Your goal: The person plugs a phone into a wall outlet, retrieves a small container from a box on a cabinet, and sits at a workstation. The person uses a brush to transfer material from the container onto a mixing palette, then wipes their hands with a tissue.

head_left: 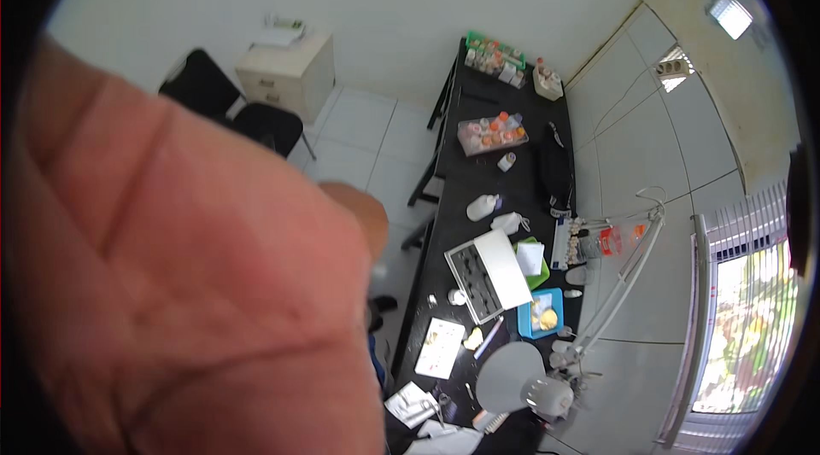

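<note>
Hard against the lens, filling the left half of the view: large blurred bare left hand, creased palm side turned to the camera, one rounded fingertip showing at its right edge; spread or closed cannot be told, nothing seen pinched. Step judged as hand raised at the head camera, well apart from the long black desk lower right, where a white hinged case with dark slotted tray lies just beside a small blue tray and near a grey round-headed desk lamp. Next move judged to call for lowering the hand clear of the lens and down toward that case before any grasp is possible.
</note>
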### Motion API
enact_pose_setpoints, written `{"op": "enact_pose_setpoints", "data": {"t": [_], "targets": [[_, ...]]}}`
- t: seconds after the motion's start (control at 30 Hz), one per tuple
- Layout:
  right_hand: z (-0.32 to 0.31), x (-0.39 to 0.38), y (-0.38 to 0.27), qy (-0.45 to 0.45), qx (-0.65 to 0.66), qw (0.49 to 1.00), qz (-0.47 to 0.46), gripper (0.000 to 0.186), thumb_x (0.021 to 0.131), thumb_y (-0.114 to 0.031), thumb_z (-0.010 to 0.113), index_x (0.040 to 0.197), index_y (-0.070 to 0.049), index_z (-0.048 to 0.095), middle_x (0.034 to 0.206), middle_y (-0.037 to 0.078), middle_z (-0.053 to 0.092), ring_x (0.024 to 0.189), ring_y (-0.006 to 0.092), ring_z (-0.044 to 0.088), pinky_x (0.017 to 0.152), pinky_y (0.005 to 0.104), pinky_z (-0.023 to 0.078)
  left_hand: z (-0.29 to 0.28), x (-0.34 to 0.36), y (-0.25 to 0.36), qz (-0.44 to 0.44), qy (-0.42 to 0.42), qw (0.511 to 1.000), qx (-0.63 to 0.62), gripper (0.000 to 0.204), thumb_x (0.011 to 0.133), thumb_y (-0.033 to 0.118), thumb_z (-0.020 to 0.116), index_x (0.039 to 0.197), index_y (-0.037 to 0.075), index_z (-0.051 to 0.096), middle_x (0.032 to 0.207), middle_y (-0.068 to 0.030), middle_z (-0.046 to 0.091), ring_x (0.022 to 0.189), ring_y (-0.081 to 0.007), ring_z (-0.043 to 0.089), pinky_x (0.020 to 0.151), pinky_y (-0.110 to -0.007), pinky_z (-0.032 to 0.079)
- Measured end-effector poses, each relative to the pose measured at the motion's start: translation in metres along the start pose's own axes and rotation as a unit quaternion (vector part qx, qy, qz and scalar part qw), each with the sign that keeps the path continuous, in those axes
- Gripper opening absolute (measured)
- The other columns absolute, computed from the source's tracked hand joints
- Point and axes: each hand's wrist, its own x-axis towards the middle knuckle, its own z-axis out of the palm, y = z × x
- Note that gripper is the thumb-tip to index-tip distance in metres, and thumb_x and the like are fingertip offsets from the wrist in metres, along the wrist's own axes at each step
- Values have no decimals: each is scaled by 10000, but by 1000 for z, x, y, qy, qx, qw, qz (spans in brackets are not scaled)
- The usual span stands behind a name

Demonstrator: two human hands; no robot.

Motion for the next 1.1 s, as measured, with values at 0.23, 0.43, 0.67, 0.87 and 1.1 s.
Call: {"op": "enact_pose_setpoints", "data": {"t": [0.23, 0.43, 0.67, 0.87, 1.1], "targets": [[-54, 10, -2, 70, 4, 997, -10, 418, 971, -293, 583, 1234, 31, 562, 1141, 179, 625, 1018, 242, 609, 878, 334, 507, -5, 6, -72, 4, 72, 997, -27, 328, 903, 227, 584, 1205, 101, 564, 1075, -85, 532, 1031, -216, 475, 940, -374, 381], [-45, -9, -116, 84, 41, 995, -16, 456, 970, -309, 583, 1266, 35, 533, 1195, 195, 604, 1057, 258, 598, 899, 341, 502, 4, -135, -155, -143, -176, 963, -145, 335, 851, 102, 595, 1183, 89, 548, 1138, -93, 599, 892, -227, 563, 788, -423, 386], [-77, -16, -480, 220, 165, 950, -149, 408, 989, -275, 550, 1207, 69, 562, 1100, 192, 645, 1035, 257, 626, 897, 354, 496, 39, -298, -295, -520, -326, 778, -137, 308, 844, -20, 564, 1150, 11, 560, 1029, -101, 595, 852, -173, 613, 775, -305, 504], [-81, 184, -646, 252, -32, 918, -305, 294, 955, -115, 557, 1199, 46, 587, 1107, 172, 663, 1041, 266, 645, 919, 369, 503, 99, -375, -455, -536, -397, 706, -238, 224, 848, 2, 575, 1071, 2, 593, 956, -121, 637, 832, -229, 649, 740, -343, 525], [-89, 456, -741, 214, -140, 921, -294, 380, 902, -186, 653, 1228, -3, 587, 1221, 177, 605, 1092, 338, 603, 920, 423, 488, 137, -474, -616, -624, -435, 641, -102, 200, 801, 58, 581, 988, 43, 652, 924, -96, 700, 785, -199, 680, 712, -320, 534]]}}
